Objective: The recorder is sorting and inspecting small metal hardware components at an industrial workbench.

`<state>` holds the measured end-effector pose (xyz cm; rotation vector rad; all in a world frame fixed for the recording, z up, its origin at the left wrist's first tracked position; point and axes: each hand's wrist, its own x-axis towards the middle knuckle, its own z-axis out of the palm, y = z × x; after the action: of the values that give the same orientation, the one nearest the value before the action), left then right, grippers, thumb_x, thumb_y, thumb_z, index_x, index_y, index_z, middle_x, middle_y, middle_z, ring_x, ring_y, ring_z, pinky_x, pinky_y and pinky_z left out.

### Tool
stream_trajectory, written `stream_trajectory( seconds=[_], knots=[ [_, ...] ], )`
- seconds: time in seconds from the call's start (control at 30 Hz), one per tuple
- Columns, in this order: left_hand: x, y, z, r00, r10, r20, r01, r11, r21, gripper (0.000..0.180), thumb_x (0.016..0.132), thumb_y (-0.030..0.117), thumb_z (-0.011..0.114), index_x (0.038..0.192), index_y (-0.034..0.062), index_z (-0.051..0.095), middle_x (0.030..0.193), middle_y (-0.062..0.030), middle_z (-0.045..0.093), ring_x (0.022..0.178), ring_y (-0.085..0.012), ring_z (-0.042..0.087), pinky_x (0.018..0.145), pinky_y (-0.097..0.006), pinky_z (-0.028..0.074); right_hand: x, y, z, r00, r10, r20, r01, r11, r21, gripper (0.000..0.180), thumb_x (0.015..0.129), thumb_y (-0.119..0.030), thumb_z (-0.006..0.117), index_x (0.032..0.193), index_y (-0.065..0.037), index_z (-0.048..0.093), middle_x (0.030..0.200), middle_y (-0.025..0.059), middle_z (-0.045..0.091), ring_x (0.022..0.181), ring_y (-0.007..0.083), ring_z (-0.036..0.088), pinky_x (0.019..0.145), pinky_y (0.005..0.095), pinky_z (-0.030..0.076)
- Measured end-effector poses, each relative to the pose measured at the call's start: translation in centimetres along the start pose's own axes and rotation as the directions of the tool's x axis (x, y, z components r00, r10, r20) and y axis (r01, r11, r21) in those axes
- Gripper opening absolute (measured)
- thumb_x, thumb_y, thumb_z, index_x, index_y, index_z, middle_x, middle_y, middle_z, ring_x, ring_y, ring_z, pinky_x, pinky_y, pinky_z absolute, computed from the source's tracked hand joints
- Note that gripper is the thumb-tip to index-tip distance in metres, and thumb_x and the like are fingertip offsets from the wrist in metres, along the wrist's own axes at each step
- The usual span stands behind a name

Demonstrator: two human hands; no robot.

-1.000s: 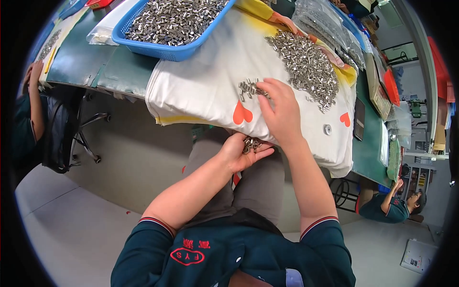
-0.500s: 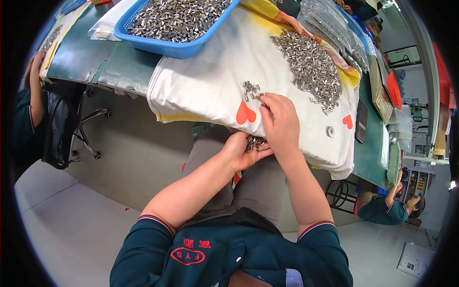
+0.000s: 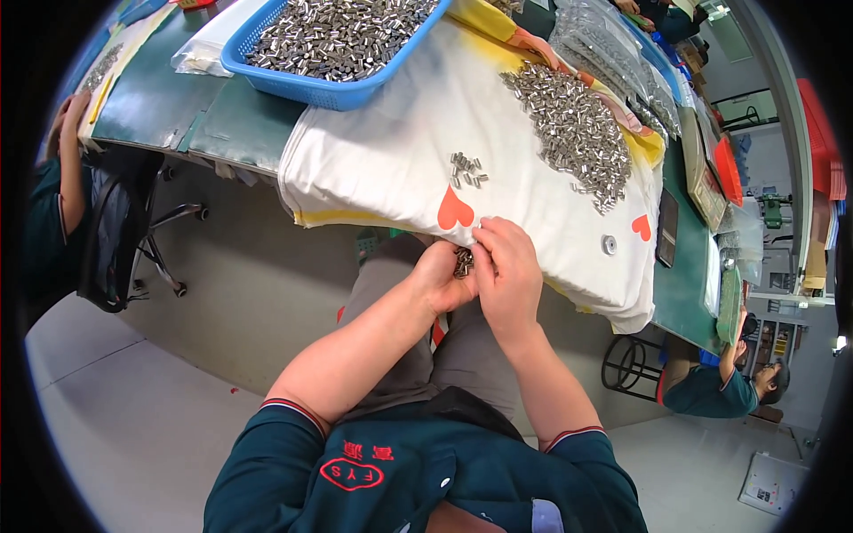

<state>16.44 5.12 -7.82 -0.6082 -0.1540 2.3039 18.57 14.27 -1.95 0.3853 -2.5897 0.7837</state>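
My left hand (image 3: 439,277) is cupped at the table's near edge, holding a small bunch of short metal pins (image 3: 463,261). My right hand (image 3: 508,271) is pressed against it, fingertips touching the pins in the left palm. Just beyond the hands, a small cluster of loose pins (image 3: 467,169) lies on a white cloth (image 3: 382,160) with red heart shapes. A large heap of the same pins (image 3: 573,133) lies farther right on the cloth.
A blue plastic basket (image 3: 333,87) full of metal pins stands at the back left on a green table (image 3: 151,107). Clear bags of parts (image 3: 613,62) lie at the back right. One person sits at the left (image 3: 53,204), another at the lower right (image 3: 720,391).
My right hand has drawn back from the small cluster on the cloth to my left hand at the table edge. The left hand has stayed cupped.
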Motion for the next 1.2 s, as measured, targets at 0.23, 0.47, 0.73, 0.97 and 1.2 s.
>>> stream_trajectory(
  seconds=[0.23,0.47,0.73,0.97,1.2],
  knots=[
    [-0.4,0.0,-0.6,0.996,-0.031,0.079,0.018,0.989,0.150,0.028,0.090,0.015,0.028,0.102,-0.0016,0.046,0.099,-0.0137,0.052,0.090,-0.0202,0.055,0.079,-0.032,0.049,-1.0,-1.3,-0.7,0.991,-0.121,0.055,0.120,0.992,0.027,0.021,0.067,0.000,0.061,0.088,-0.002,0.060,0.096,0.0110,0.057,0.093,0.0291,0.053,0.079,0.0369,0.044],
    [-0.8,0.1,1.0,0.994,0.058,-0.093,-0.032,0.963,0.266,0.030,0.092,0.016,0.025,0.111,-0.0001,0.042,0.102,-0.0143,0.053,0.091,-0.0237,0.056,0.083,-0.038,0.049,6.6,1.0,1.6,0.998,-0.064,0.017,0.064,0.998,0.017,0.019,0.073,-0.008,0.057,0.091,-0.001,0.059,0.099,0.0132,0.057,0.094,0.0286,0.052,0.081,0.0343,0.041],
    [-1.8,0.8,0.6,0.979,0.134,-0.151,-0.089,0.957,0.277,0.030,0.088,0.010,0.021,0.103,-0.0065,0.041,0.097,-0.0171,0.055,0.089,-0.0250,0.058,0.079,-0.040,0.051,6.2,0.3,3.3,0.992,-0.095,0.079,0.102,0.991,-0.091,0.018,0.075,-0.009,0.056,0.089,0.000,0.059,0.098,0.0126,0.058,0.094,0.0282,0.051,0.081,0.0354,0.041],
    [-1.3,0.6,0.4,0.991,0.081,-0.107,-0.052,0.966,0.254,0.027,0.088,0.012,0.026,0.103,-0.0039,0.042,0.092,-0.0142,0.055,0.084,-0.0226,0.058,0.074,-0.036,0.052,4.7,0.0,2.4,0.996,-0.070,0.053,0.074,0.993,-0.092,0.015,0.074,-0.007,0.055,0.087,0.000,0.060,0.095,0.0121,0.058,0.092,0.0277,0.052,0.080,0.0352,0.042],
    [-1.5,0.2,1.3,0.987,0.072,-0.141,-0.034,0.967,0.252,0.028,0.090,0.012,0.025,0.106,0.0012,0.045,0.103,-0.0117,0.052,0.094,-0.0191,0.055,0.080,-0.032,0.049,2.6,-0.6,1.9,0.997,-0.073,-0.003,0.073,0.995,-0.066,0.014,0.071,-0.003,0.058,0.084,-0.001,0.061,0.092,0.0102,0.059,0.089,0.0267,0.054,0.077,0.0337,0.044]
  ],
)
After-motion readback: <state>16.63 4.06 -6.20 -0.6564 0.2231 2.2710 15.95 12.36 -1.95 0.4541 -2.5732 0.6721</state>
